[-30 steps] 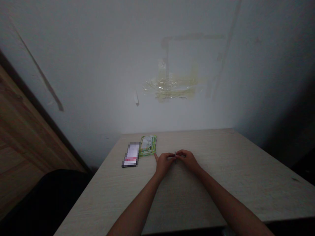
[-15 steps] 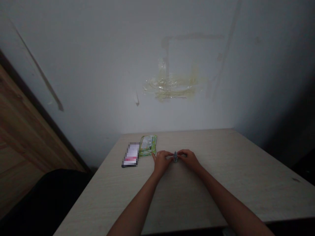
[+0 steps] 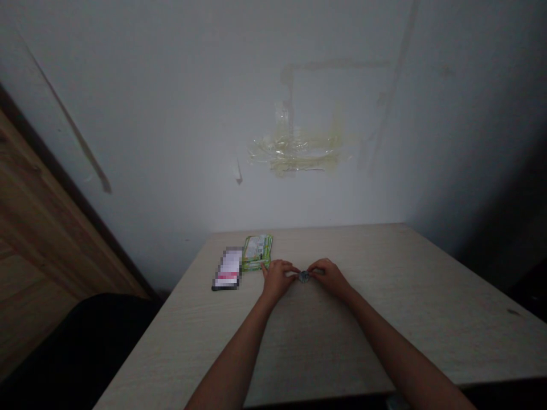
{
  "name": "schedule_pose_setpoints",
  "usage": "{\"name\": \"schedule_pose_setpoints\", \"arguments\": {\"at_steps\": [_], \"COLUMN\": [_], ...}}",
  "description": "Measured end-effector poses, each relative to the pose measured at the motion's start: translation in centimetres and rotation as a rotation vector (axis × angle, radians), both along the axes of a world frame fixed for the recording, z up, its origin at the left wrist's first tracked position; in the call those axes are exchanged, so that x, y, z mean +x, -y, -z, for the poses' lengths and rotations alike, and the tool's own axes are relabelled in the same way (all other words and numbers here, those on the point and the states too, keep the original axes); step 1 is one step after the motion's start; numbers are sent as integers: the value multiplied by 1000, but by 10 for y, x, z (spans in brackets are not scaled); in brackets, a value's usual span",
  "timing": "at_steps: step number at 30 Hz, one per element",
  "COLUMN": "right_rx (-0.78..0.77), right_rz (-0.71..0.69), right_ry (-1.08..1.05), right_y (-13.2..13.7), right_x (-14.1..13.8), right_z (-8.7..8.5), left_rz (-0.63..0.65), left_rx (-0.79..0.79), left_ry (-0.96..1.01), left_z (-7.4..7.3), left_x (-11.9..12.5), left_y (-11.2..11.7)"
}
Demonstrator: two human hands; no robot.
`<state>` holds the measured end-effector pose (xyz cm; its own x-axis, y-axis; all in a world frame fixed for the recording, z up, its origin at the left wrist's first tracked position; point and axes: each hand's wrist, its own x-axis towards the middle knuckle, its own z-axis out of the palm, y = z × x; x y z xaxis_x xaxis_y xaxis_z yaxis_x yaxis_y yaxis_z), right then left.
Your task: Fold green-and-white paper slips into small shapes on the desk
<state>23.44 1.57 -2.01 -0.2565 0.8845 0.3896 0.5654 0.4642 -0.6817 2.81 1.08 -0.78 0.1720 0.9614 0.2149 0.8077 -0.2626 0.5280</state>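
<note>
Between the two hands is a small grey patterned piece [image 3: 303, 277], roughly round in outline; its kind is too small to make out. My left hand [image 3: 278, 279] pinches its left edge with thumb and fingertips. From the opposite side, my right hand [image 3: 328, 274] grips the right edge the same way. The piece is at or just above the tabletop [image 3: 307, 341]; I cannot tell which. Just beyond my left hand lies a stack of green-and-white packets [image 3: 257, 250], its lower right corner close to the fingers.
A phone-like slab [image 3: 228, 269] with a blurred-out screen lies left of the packets. The pale wall [image 3: 171, 142] rises at the table's back edge, with clear tape [image 3: 299, 151] stuck on it. Dark cloth or a seat [image 3: 94, 341] is at lower left, beside wooden boards [image 3: 34, 228].
The grey piece has gone from a tall, narrow, pointed outline to a lower, rounder one. My left hand has shifted slightly left; my right hand has barely moved.
</note>
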Motion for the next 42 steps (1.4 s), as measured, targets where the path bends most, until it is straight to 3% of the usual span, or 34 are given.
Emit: {"name": "schedule_pose_setpoints", "arguments": {"at_steps": [11,20,29,42], "right_rx": [40,1,20,37], "right_rz": [-95,-113,-104,-42], "right_ry": [63,74,103,64], "right_y": [0,-2,2,-1], "right_x": [3,3,2,-3], "right_z": [-2,1,-3,6], "left_rz": [63,113,65,35], "left_rx": [24,-6,6,12], "left_ry": [-37,-90,-109,-104], "left_z": [8,5,4,-3], "left_x": [-6,-10,-2,2], "left_y": [-6,-7,-1,5]}}
